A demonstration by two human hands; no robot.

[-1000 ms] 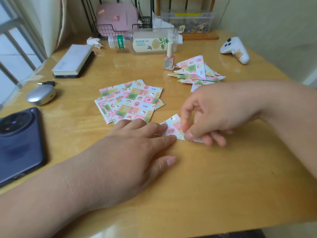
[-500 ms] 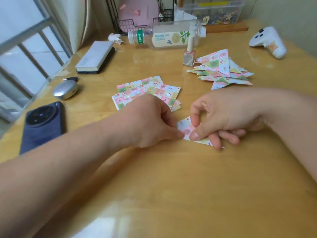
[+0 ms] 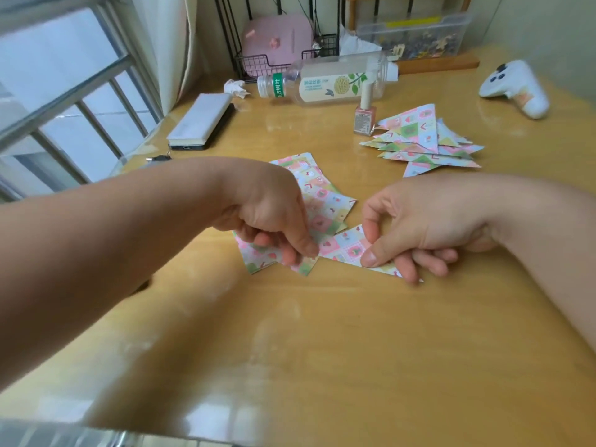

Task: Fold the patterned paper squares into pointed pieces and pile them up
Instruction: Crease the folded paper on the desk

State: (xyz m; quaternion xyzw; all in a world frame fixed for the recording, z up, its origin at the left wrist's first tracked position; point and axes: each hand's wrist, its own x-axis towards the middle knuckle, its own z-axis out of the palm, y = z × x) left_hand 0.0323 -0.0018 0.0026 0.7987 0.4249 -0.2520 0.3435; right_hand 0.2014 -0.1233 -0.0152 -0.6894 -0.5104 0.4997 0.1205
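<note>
on the table (image 3: pixel 322 333), right hand (image 3: pixel 429 221) pinches the folded piece (image 3: pixel 346 246) flat; left hand (image 3: pixel 267 211) pinches a square (image 3: pixel 256 258).

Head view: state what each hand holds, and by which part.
Right hand pinches the folded pink-patterned paper triangle by its middle; left hand pinches a flat patterned paper square at its near corner.

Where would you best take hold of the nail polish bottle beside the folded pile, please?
I'd pinch its tall pale cap from above or from the left: the nail polish bottle stands upright, the pile of folded pieces lies close on its right, and the plastic bottle lies on its side behind.
</note>
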